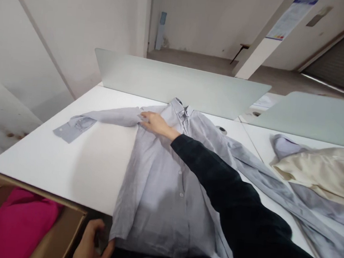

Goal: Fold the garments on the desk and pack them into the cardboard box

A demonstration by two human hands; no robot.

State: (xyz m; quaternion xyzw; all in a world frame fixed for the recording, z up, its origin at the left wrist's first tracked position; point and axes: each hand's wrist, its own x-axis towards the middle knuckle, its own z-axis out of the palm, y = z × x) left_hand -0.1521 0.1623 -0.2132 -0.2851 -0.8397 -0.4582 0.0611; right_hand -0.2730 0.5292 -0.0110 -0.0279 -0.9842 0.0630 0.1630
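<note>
Right grip (157, 124) rests open on the shirt, fingers together and flat, not clamped on the cloth, where the sleeve meets the shoulder. Left grip (90, 244) sits curled just beside the shirt's near hem; from this view I cannot tell whether it is clamped on the hem or only close to it.

Workpiece position: the grey-blue button-front shirt (160, 199) lies front up on the white table (68, 164), under right grip and extending toward left grip. Its collar (176, 105) lies beyond right grip, near the frosted divider (175, 83). The sleeve (110, 116) runs straight out to the left of right grip, ending in a flat cuff (70, 131).

I judge that the flat right grip pins the sleeve join against sliding, while left grip's position at the hem steadies the shirt's length. The black arm sleeve (216, 176) crosses the shirt from the right.

Well right of right grip, a cream garment (317, 172) lies over grey-blue cloth (312, 195). Left of left grip, a cardboard box (62, 231) holds a magenta garment (15, 224).
</note>
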